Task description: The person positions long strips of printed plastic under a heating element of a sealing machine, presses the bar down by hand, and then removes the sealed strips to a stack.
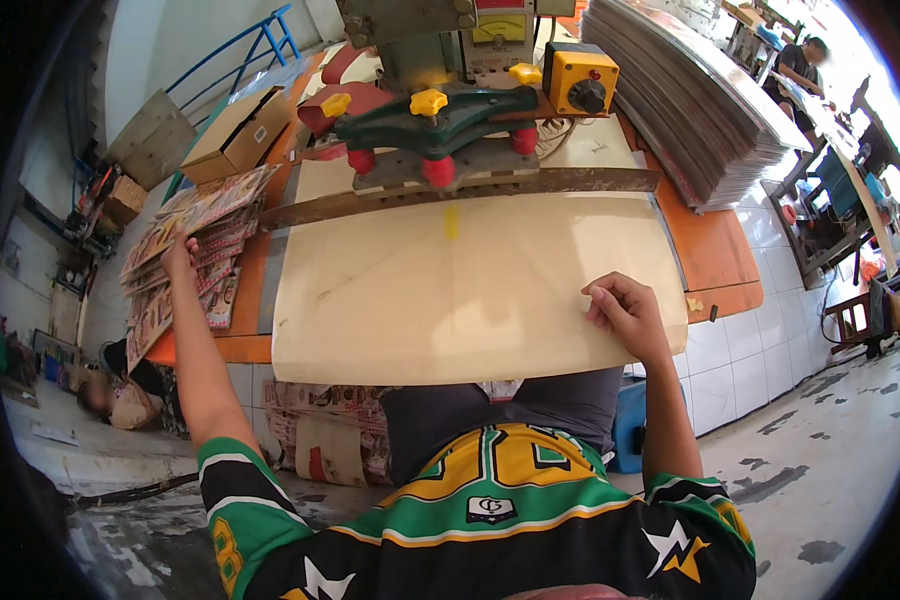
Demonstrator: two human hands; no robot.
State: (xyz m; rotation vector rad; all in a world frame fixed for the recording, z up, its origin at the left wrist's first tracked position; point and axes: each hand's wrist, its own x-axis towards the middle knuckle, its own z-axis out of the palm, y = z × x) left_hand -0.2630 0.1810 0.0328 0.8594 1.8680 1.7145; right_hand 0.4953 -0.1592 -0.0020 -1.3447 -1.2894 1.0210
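My left hand reaches out to a stack of printed sheets at the left edge of the table. Its fingers are closed at the edge of the top printed sheet, which lies askew on the pile. Over the right part of a wide cream board, my right hand is curled, thumb close to the fingers, and nothing shows in it. Just beyond the board stands a press with a long metal bar, a dark green clamp plate, yellow knobs and red spacers.
A yellow control box with a black dial sits on the press. Tall stacked sheets rise at the right of the orange table. An open cardboard box stands at the back left. People are at the far right and lower left.
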